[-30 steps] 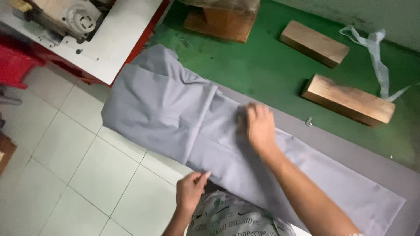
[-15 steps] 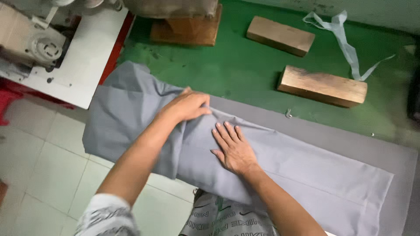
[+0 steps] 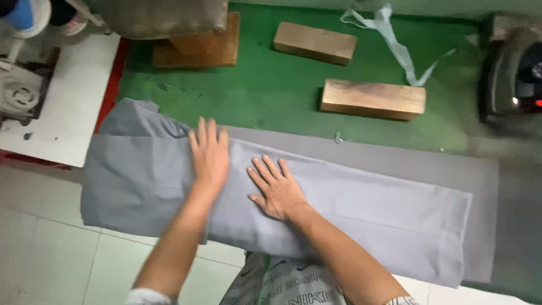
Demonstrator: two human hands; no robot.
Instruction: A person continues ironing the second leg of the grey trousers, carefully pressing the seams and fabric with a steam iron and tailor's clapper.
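Since half a second ago, my left hand (image 3: 210, 153) has slid from the bunched fold to lie flat beside my right hand (image 3: 278, 189), fingers spread wide, holding nothing. Both press the grey cloth (image 3: 361, 206) mid-frame on the green desk (image 3: 271, 96), its left end hanging over the edge. I judge smoothing is underway; next calls for even outward strokes. No containers show.
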